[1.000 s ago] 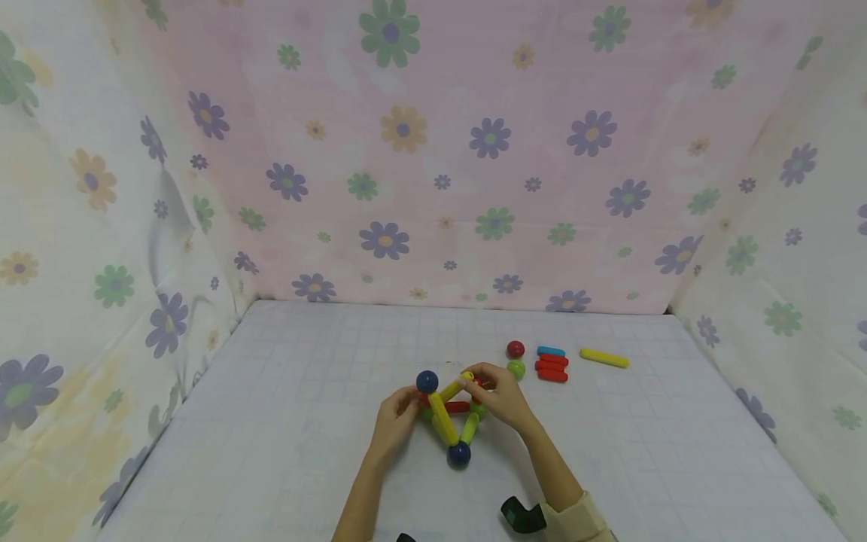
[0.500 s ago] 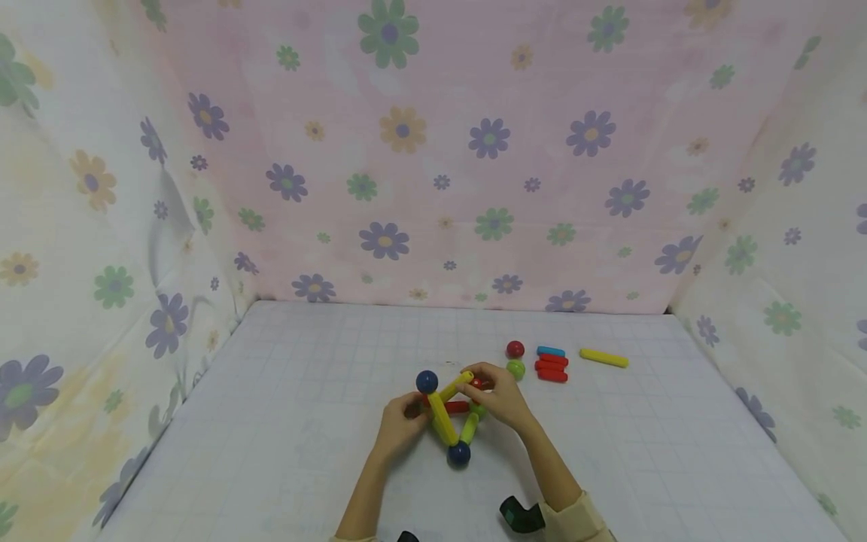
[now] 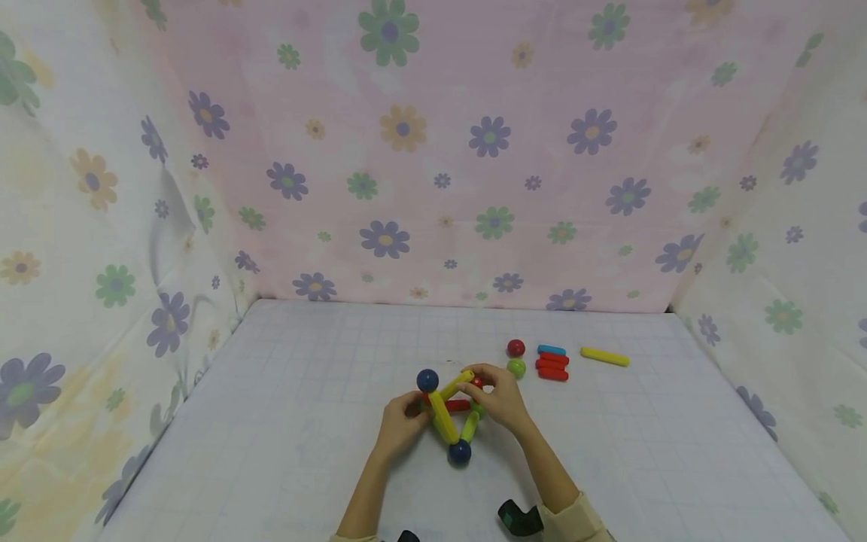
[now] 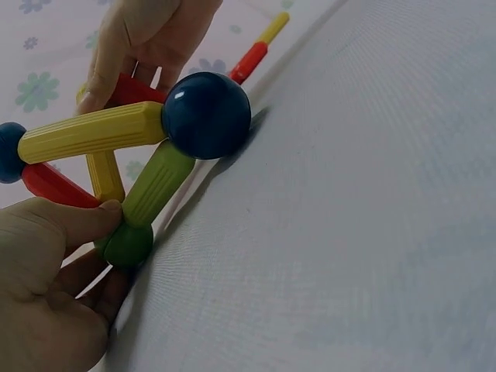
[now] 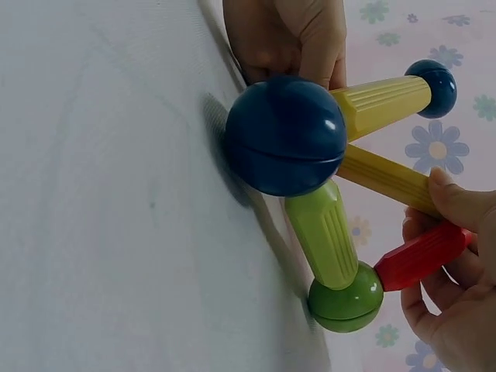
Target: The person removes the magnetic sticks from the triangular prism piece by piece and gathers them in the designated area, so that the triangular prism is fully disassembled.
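Observation:
A toy frame of coloured balls and rods stands on the table between both hands. One dark blue ball [image 3: 459,453] is at its near corner, and another blue ball [image 3: 427,380] sits raised at the upper left, joined by a yellow rod [image 3: 443,418]. My left hand [image 4: 46,287] holds a green ball [image 4: 129,245] at the base, thumb by the end of a green rod [image 4: 160,186]. With thumb and fingers my right hand [image 5: 465,271] pinches a second yellow rod [image 5: 391,180]; its other fingers lie behind a red rod [image 5: 422,256]. The fingers partly hide the far joints.
Right of the frame lie a red ball [image 3: 515,348], a green ball [image 3: 516,367], a blue rod [image 3: 552,350], several red rods [image 3: 552,363] and a long yellow rod [image 3: 604,357]. Flowered cloth walls [image 3: 433,165] enclose the white table [image 3: 305,391].
My left hand has drawn back slightly toward me and re-gripped at the frame's left side. The right hand and the frame have stayed nearly in place.

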The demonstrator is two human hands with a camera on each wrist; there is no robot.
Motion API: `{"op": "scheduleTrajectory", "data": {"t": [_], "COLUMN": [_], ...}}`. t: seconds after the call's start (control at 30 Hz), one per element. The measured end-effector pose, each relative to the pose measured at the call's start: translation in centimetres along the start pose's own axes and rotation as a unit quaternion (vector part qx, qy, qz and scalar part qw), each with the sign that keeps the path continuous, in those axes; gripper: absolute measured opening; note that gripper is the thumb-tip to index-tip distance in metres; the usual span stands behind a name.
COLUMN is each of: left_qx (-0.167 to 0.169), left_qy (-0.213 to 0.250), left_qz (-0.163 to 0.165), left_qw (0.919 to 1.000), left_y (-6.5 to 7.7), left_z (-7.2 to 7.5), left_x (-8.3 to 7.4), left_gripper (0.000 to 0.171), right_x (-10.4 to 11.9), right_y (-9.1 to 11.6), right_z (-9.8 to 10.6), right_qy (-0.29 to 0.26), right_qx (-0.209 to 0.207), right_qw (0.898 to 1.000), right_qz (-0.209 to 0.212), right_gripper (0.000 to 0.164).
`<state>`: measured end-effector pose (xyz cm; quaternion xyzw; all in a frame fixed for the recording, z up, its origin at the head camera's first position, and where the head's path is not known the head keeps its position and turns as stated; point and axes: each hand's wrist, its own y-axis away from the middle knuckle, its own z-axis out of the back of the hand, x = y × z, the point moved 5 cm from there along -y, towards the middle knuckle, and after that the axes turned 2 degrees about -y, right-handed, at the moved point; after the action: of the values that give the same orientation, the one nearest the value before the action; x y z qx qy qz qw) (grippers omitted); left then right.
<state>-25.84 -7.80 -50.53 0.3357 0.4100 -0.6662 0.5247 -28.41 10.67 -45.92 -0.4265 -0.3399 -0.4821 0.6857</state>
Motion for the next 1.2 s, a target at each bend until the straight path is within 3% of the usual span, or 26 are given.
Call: {"op": "scheduleTrajectory", "data": {"t": [0.27,0.6,0.87,1.0,1.2], "left_qx": [0.0,0.004,0.002,-0.001,-0.007], "left_qy": [0.007,0.015,0.014,0.013,0.019], "left_qz": [-0.008,-0.002,-0.004,-0.001,-0.005], "left_qw": [0.9999,0.9999,0.9999,0.9999,0.9998], "left_y": [0.0,0.0,0.0,-0.1,-0.1], "left_z": [0.0,0.0,0.0,-0.1,-0.1], "left_x": [0.0,0.0,0.0,0.1,0.2], "left_gripper": [0.029,0.029,0.029,0.029,0.028], "right_x": [-0.3,-0.1,-0.5,-0.3,-0.3], "right_y": [0.1,0.3,-0.1,-0.1,0.2], "right_z": [-0.1,-0.2,0.0,0.4,1.8], "right_qy": [-0.013,-0.015,-0.032,0.006,0.085], "right_qx": [-0.007,-0.014,0.037,0.054,0.038], "right_qw": [1.0,1.0,0.999,0.998,0.996], "right_qz": [0.008,-0.012,0.001,0.012,0.019], "right_gripper": [0.025,0.026,0.033,0.031,0.021]}}
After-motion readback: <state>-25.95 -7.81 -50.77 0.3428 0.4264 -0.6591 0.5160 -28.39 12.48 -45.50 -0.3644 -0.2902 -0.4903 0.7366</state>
